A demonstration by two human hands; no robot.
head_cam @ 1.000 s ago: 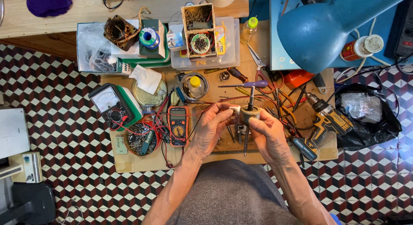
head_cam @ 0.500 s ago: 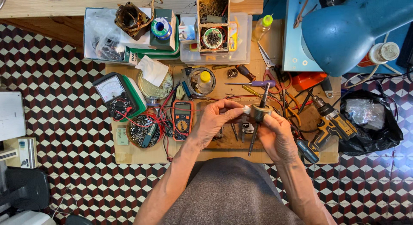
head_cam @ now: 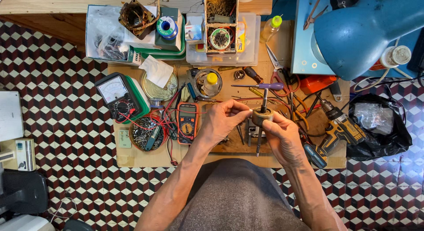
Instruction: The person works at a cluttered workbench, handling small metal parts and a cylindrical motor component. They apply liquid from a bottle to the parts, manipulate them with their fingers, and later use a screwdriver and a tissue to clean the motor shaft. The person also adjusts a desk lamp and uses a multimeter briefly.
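- Two bare hands meet over the middle of a cluttered wooden board (head_cam: 145, 157). The left hand (head_cam: 221, 121) pinches one side of a small round metal part (head_cam: 262, 116) with its fingertips, and the right hand (head_cam: 282, 136) cups and grips it from below and the other side.
- One thin metal shaft (head_cam: 259, 143) runs through the part, sticking out above and below it.
- Two meters lie to the left: one dial meter (head_cam: 117, 94) in a green case and one orange meter (head_cam: 187, 123), red wires tangled between them.
- One round tin of small metal bits (head_cam: 145, 133) sits beside the orange meter.
- One purple-handled screwdriver (head_cam: 260, 86) lies just behind the part.
- One yellow drill (head_cam: 342, 127) lies to the right, near a black plastic bag (head_cam: 379, 125).
- One blue lamp shade (head_cam: 362, 34) hangs in front, hiding the board's far right corner.
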